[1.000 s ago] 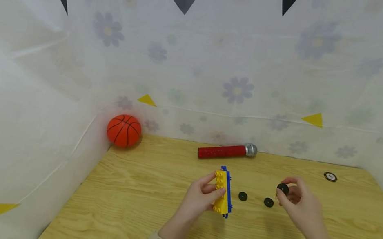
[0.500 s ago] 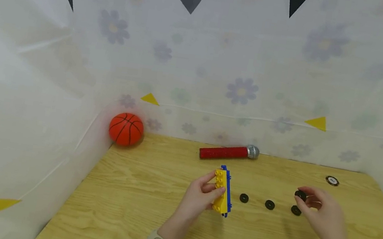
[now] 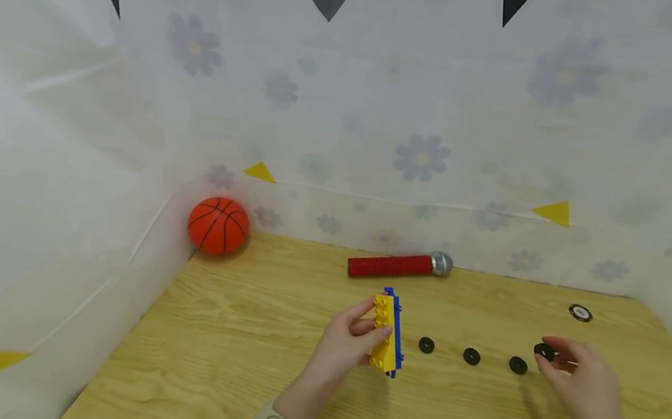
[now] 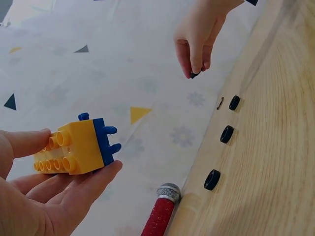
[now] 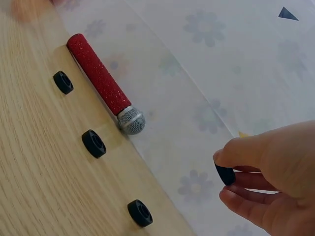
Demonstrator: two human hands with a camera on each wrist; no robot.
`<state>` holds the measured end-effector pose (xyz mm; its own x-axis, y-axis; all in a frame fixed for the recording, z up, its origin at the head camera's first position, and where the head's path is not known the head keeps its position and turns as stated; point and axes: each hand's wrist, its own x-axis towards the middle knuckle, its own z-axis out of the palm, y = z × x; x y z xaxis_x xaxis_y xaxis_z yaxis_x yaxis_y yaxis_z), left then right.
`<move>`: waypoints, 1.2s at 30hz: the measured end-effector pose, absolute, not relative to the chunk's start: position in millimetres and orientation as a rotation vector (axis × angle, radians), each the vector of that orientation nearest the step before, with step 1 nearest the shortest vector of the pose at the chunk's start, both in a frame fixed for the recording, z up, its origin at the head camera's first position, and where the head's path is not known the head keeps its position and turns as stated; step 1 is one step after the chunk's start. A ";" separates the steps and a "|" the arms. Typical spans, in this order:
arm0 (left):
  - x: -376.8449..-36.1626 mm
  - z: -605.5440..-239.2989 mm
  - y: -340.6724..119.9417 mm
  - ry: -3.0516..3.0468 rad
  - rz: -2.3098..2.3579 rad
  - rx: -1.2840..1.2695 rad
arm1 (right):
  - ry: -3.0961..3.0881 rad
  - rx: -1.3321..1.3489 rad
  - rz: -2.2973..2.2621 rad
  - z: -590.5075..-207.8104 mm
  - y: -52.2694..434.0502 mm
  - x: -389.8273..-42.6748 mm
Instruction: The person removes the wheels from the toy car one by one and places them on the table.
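Three small black wheels lie in a row on the tabletop, running toward 3 o'clock from the yellow and blue brick block. A fourth wheel is off the wood, pinched between thumb and fingertips of the right hand, at the 3 o'clock end of that row. The left hand has its fingers wrapped round the block, holding it raised and on edge. A red microphone rests at 12 o'clock by the back wall, an orange ball at 10 o'clock, and a dark disc at 2 o'clock. The pinch on the wheel looks shallow, so I judge it could slip, drop and roll off across the wood.
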<state>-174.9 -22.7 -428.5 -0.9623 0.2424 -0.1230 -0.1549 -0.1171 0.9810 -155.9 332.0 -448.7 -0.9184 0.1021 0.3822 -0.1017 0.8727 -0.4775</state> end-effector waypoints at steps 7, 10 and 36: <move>-176.8 -427.2 -25.4 1.913 2.145 0.067 | -2.676 -0.003 0.693 -453.0 348.5 -162.1; -176.7 -427.3 -27.1 1.909 2.147 0.076 | -2.728 -0.024 0.677 -460.6 356.7 -165.8; -173.3 -428.5 -23.9 1.902 2.153 0.117 | -2.802 -0.134 0.700 -500.8 384.1 -164.6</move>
<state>-173.3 -23.9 -428.5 -0.9615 0.2500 -0.1145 -0.1445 -0.1052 0.9839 -164.6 384.1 -500.8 -0.9646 0.1483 0.2182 0.0282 0.8803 -0.4736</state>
